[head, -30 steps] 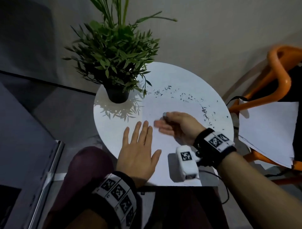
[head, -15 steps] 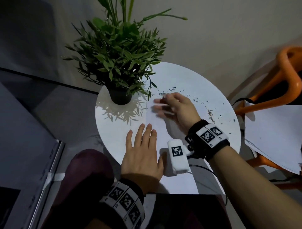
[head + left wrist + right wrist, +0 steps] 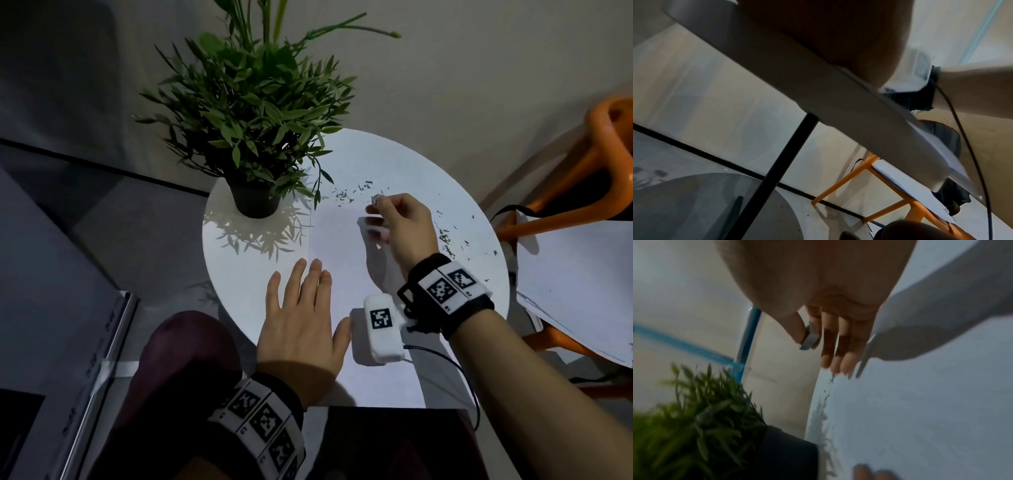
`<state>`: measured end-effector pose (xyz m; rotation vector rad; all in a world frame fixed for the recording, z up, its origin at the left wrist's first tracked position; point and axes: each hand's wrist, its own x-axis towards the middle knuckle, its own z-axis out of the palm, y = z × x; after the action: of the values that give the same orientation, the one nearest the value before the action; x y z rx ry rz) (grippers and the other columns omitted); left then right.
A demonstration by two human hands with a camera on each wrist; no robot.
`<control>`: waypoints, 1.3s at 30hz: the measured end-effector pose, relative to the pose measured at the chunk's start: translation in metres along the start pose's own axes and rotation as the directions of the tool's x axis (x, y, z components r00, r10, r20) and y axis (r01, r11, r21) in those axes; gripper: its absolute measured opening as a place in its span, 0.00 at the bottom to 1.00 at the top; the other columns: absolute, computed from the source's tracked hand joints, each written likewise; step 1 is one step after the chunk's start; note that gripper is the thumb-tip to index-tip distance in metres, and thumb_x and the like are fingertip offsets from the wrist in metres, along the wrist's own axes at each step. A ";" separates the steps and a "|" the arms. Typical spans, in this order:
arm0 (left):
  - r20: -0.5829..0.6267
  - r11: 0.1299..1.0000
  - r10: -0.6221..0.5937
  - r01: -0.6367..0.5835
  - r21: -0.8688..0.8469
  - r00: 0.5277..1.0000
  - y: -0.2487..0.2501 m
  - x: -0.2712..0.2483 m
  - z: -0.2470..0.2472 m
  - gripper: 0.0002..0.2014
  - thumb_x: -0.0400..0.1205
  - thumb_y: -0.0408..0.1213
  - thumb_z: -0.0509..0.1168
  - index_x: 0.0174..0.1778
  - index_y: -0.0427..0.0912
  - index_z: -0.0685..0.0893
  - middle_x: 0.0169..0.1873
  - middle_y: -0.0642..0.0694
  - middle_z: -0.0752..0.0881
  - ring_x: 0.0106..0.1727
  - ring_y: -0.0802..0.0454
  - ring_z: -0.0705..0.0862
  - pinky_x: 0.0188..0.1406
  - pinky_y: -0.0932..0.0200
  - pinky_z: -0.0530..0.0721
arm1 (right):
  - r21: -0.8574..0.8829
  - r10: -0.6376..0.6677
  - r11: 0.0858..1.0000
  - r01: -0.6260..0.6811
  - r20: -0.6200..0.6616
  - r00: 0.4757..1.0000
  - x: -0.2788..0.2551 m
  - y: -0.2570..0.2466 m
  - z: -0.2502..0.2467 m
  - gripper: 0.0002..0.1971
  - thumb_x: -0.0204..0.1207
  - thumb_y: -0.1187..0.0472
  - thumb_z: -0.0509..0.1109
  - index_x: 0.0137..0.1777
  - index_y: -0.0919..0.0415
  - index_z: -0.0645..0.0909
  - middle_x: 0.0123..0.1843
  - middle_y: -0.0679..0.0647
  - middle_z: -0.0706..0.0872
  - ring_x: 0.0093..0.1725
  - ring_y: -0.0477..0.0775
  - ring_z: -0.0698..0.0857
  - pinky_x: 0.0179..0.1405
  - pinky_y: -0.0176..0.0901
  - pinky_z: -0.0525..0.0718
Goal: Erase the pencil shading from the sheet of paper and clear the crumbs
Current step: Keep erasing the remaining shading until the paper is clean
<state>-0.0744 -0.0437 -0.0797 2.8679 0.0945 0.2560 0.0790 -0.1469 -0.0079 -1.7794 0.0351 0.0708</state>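
Left hand: the left hand (image 3: 301, 329) is lying flat with fingers straight, pressing the near part of the sheet of paper (image 3: 342, 246) down on the round white table (image 3: 404, 164).
Right hand: the right hand (image 3: 399, 226) is pinching a small grey eraser (image 3: 376, 198) between thumb and forefinger over the far end of the sheet; its other fingers are reaching down toward the paper, blurred in the right wrist view.
Crumbs: dark crumbs (image 3: 356, 192) are lying scattered near the sheet's far edge and across the table to the right of the hand.
Sheet: it is showing no pencil shading that I can make out.
Plant: a potted plant (image 3: 257, 113) is standing just left of the sheet, throwing leaf shadows on the table.
Chair: an orange chair (image 3: 603, 161) is standing at the right, with loose white papers (image 3: 582, 281) on it.
Writing: the wristbands (image 3: 448, 287) are carrying only black-and-white square code markers; no brand or readable words are showing.
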 end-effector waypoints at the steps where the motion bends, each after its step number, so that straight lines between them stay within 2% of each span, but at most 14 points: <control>1: 0.001 1.000 0.001 -0.001 0.002 1.000 0.000 0.000 -0.001 0.34 0.83 0.56 0.49 0.74 0.35 0.80 0.78 0.38 0.76 0.81 0.39 0.71 0.76 0.34 0.61 | 0.154 0.098 0.982 -0.106 0.061 0.993 -0.002 -0.001 0.000 0.08 0.85 0.60 0.66 0.51 0.66 0.78 0.48 0.63 0.89 0.43 0.64 0.89 0.48 0.58 0.88; 4: 0.021 1.000 -0.007 0.007 0.010 1.000 0.001 0.000 -0.002 0.34 0.82 0.56 0.50 0.75 0.35 0.79 0.78 0.38 0.75 0.81 0.39 0.71 0.76 0.33 0.63 | 0.285 0.282 0.889 -0.359 0.278 0.918 -0.006 -0.001 0.006 0.06 0.86 0.62 0.63 0.52 0.66 0.76 0.51 0.69 0.89 0.44 0.64 0.89 0.45 0.52 0.91; 6: 0.047 1.000 -0.011 0.011 0.013 0.999 0.002 0.000 -0.004 0.35 0.82 0.57 0.50 0.75 0.35 0.79 0.78 0.38 0.75 0.81 0.38 0.71 0.76 0.31 0.67 | 0.178 0.228 0.953 -0.244 0.103 0.968 0.004 0.002 0.008 0.06 0.84 0.63 0.64 0.46 0.63 0.77 0.47 0.64 0.87 0.43 0.59 0.87 0.43 0.47 0.89; 8: 0.062 1.000 -0.015 0.014 0.010 0.998 0.003 0.000 -0.005 0.36 0.82 0.59 0.49 0.75 0.35 0.79 0.78 0.37 0.76 0.81 0.38 0.71 0.75 0.30 0.70 | 0.022 0.086 0.996 -0.084 -0.120 0.989 0.017 -0.003 0.007 0.07 0.83 0.57 0.66 0.44 0.58 0.78 0.46 0.56 0.88 0.47 0.57 0.88 0.55 0.53 0.87; 11: 0.089 1.000 -0.015 0.013 0.025 0.996 0.003 0.001 -0.006 0.37 0.81 0.60 0.51 0.74 0.34 0.79 0.77 0.36 0.76 0.80 0.37 0.72 0.74 0.29 0.72 | 0.184 0.048 0.981 -0.053 0.029 0.998 0.011 -0.009 0.017 0.07 0.85 0.59 0.65 0.50 0.63 0.78 0.50 0.59 0.90 0.46 0.60 0.90 0.51 0.56 0.87; 14: 0.133 0.999 -0.011 0.006 0.039 0.991 0.002 0.002 -0.009 0.38 0.77 0.59 0.54 0.74 0.34 0.80 0.76 0.36 0.77 0.79 0.36 0.73 0.73 0.29 0.74 | 0.196 0.141 0.962 -0.188 0.233 0.962 0.000 -0.007 0.032 0.07 0.85 0.65 0.65 0.54 0.70 0.77 0.48 0.65 0.88 0.42 0.59 0.87 0.39 0.44 0.87; 18: 0.197 1.000 -0.013 0.009 0.020 0.980 0.002 0.005 -0.016 0.36 0.78 0.58 0.50 0.71 0.35 0.83 0.73 0.37 0.80 0.76 0.37 0.77 0.71 0.31 0.76 | -0.065 -0.018 0.998 0.016 -0.039 0.999 0.014 -0.004 0.025 0.11 0.83 0.56 0.67 0.51 0.66 0.81 0.47 0.58 0.90 0.49 0.58 0.89 0.52 0.48 0.86; 20: 0.189 1.000 -0.023 0.019 0.022 0.982 -0.001 0.008 -0.021 0.32 0.80 0.54 0.49 0.69 0.38 0.85 0.72 0.40 0.82 0.74 0.39 0.79 0.70 0.36 0.78 | 0.052 -0.028 0.998 0.025 0.048 0.998 0.011 -0.007 0.021 0.10 0.85 0.58 0.65 0.50 0.66 0.78 0.47 0.60 0.90 0.46 0.62 0.90 0.48 0.54 0.88; 23: 0.213 0.998 0.060 -0.056 -0.022 0.975 -0.007 0.016 -0.042 0.25 0.88 0.50 0.48 0.77 0.44 0.76 0.79 0.46 0.73 0.80 0.44 0.70 0.73 0.42 0.71 | 0.141 0.059 0.986 -0.094 0.237 0.970 0.003 0.001 0.014 0.07 0.86 0.63 0.65 0.51 0.68 0.76 0.38 0.66 0.86 0.32 0.63 0.85 0.29 0.48 0.81; 27: 0.364 0.982 0.177 -0.191 0.003 0.915 -0.037 0.060 -0.073 0.15 0.87 0.45 0.62 0.66 0.44 0.70 0.73 0.46 0.70 0.73 0.44 0.70 0.68 0.48 0.68 | 0.144 0.030 0.987 -0.068 0.253 0.967 -0.005 0.017 0.007 0.02 0.85 0.69 0.64 0.51 0.69 0.76 0.33 0.65 0.82 0.28 0.57 0.78 0.30 0.43 0.76; 30: 0.474 0.977 0.196 -0.210 -0.024 0.859 -0.051 0.100 -0.079 0.25 0.81 0.43 0.71 0.69 0.38 0.68 0.72 0.42 0.71 0.75 0.43 0.71 0.72 0.48 0.70 | 0.067 -0.021 0.998 0.003 0.269 0.963 -0.009 0.016 0.009 0.01 0.84 0.68 0.65 0.52 0.67 0.75 0.34 0.66 0.83 0.28 0.57 0.79 0.31 0.45 0.78; 33: 0.565 0.962 0.246 -0.270 -0.043 0.788 -0.055 0.117 -0.073 0.28 0.88 0.33 0.59 0.85 0.39 0.59 0.86 0.43 0.58 0.86 0.47 0.57 0.82 0.50 0.59 | 0.047 -0.047 0.998 0.036 0.270 0.962 -0.011 0.015 0.010 0.02 0.80 0.67 0.68 0.46 0.64 0.78 0.33 0.67 0.84 0.29 0.59 0.80 0.33 0.47 0.77; 36: 0.531 0.927 0.310 -0.374 0.014 0.789 -0.058 0.120 -0.065 0.24 0.91 0.32 0.49 0.85 0.40 0.61 0.86 0.40 0.59 0.85 0.44 0.58 0.80 0.49 0.58 | -0.117 -0.065 0.987 0.112 0.352 0.934 -0.017 0.010 0.003 0.04 0.78 0.69 0.68 0.42 0.66 0.77 0.26 0.60 0.84 0.25 0.56 0.78 0.30 0.39 0.76; 39: 0.491 0.912 0.335 -0.407 0.045 0.804 -0.060 0.120 -0.064 0.23 0.92 0.38 0.49 0.86 0.43 0.62 0.86 0.40 0.57 0.85 0.43 0.58 0.79 0.52 0.57 | -0.345 -0.035 0.902 0.260 0.542 0.840 -0.032 0.005 0.003 0.04 0.81 0.66 0.67 0.46 0.65 0.77 0.24 0.51 0.84 0.23 0.46 0.78 0.30 0.35 0.75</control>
<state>0.0296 0.0404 -0.0144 2.9779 -0.5752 -0.4109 0.0470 -0.1455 -0.0111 -2.1170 -0.5577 0.4826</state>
